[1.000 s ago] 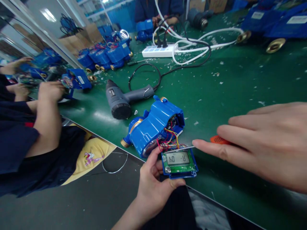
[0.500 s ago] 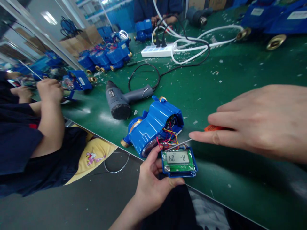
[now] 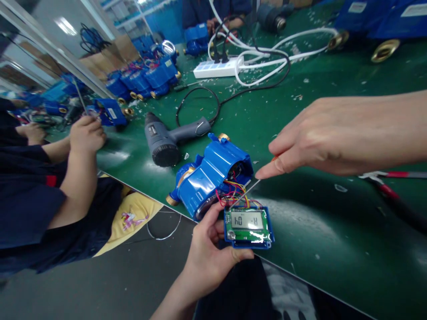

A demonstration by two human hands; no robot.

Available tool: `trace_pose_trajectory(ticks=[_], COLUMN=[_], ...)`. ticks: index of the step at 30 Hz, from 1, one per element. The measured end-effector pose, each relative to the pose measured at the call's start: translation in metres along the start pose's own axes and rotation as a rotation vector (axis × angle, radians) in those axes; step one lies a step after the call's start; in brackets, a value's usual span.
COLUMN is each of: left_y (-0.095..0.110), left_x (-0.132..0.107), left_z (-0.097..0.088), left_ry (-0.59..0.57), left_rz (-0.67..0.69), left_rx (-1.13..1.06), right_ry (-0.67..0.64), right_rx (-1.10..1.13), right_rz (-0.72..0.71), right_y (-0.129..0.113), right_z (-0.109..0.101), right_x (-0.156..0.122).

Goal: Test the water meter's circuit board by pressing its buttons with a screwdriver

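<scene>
The board (image 3: 247, 233) is held in the L hand (image 3: 208, 258), gripped btwn thumb & fingers at the bench's near edge. The driver (image 3: 246, 194) is gripped in the R hand (image 3: 310, 138), handle mostly hidden by the fingers; its tip is held at the board's far L corner, where contact can't be told. The board is linked by wires (image 3: 240, 186) to the meter (image 3: 210, 173), which is laid just behind, its brass end at the bench edge, so room btwn the two is tight. Beyond it, the heat gun (image 3: 163, 142) is laid on its side, w/ its cord run back twd the power strip (image 3: 216, 68). To the R, a wide stretch of bench (image 3: 333, 222) is dotted w/ scraps & bounded far off by more meters (image 3: 400, 26). At far L, space is taken up by a co-worker's hand (image 3: 87, 135).
</scene>
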State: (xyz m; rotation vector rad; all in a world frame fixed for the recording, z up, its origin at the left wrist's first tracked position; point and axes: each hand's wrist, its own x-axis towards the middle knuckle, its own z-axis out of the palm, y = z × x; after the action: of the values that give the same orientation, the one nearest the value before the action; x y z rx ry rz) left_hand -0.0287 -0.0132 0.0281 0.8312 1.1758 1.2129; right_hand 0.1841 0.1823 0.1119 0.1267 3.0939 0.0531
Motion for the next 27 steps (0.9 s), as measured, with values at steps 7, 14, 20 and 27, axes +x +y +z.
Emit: trace_pose_trajectory(ticks=[7, 14, 20, 27], left_y=[0.001, 0.003, 0.005, 0.007], left_x=[0.0, 0.001, 0.0, -0.003], left_z=[0.0, 0.0, 0.0, 0.002], left_ry=[0.019, -0.011, -0.025, -0.021], left_rz=[-0.006, 0.004, 0.029, 0.036], left_rx=[0.068, 0.085, 0.072, 0.064], right_ry=[-0.05, 0.071, 0.067, 0.12], right_rx=[-0.012, 0.012, 0.036, -0.03], right_rz=[0.015, -0.048, -0.071, -0.065], right_y=[0.008, 0.016, 0.019, 0.014], right_z=[0.006, 0.016, 0.021, 0.011], right_x=[0.007, 0.006, 0.006, 0.007])
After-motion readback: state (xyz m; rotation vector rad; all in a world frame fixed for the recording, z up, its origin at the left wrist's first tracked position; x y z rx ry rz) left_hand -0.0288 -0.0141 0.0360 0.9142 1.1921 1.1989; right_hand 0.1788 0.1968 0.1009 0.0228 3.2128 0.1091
